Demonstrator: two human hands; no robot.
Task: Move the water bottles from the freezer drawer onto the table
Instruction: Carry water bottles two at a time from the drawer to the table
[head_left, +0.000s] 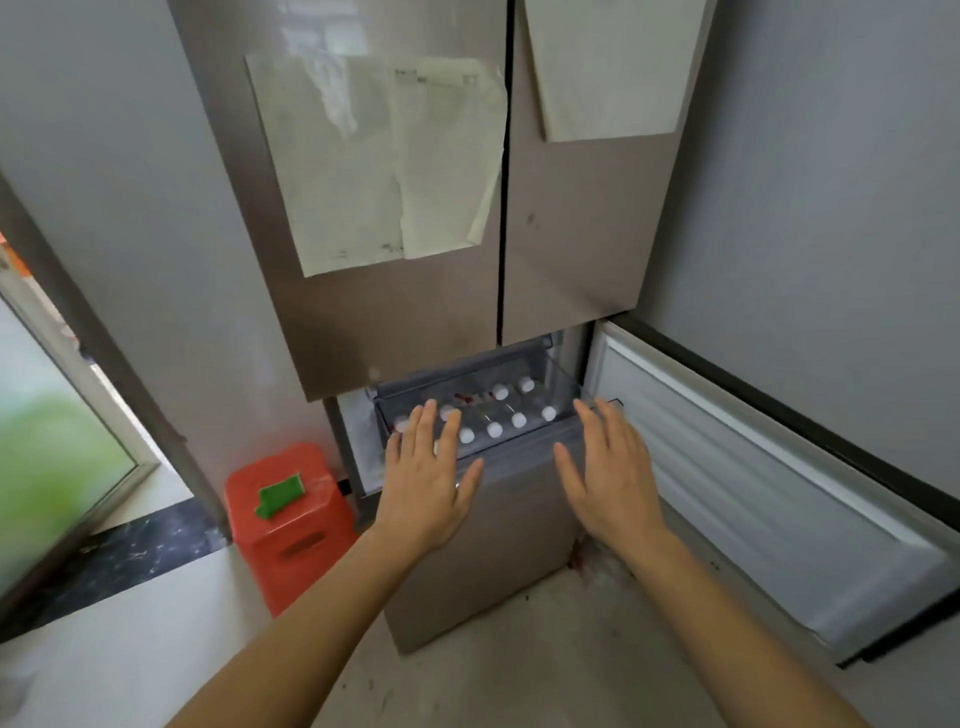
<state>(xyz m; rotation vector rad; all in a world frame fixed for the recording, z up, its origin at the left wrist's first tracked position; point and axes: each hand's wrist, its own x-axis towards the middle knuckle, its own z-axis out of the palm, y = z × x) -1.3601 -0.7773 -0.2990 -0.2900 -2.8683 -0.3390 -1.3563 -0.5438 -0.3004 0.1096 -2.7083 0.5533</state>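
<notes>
A clear freezer drawer (563, 382) is pulled partly out of the bronze fridge (395, 312). Several water bottles (495, 429) with white caps stand upright inside it in rows. My left hand (427, 480) hovers over the drawer's front left edge, fingers spread, and hides a bottle or two. My right hand (610, 470) is held flat at the drawer's front right corner with its fingers apart. Neither hand holds anything. No table is in view.
The freezer door (769, 493) hangs open to the right, its white inner liner facing me. An orange plastic stool (291, 519) with a green piece on top stands left of the fridge. Papers are stuck on the upper fridge doors. A doorway opens at the far left.
</notes>
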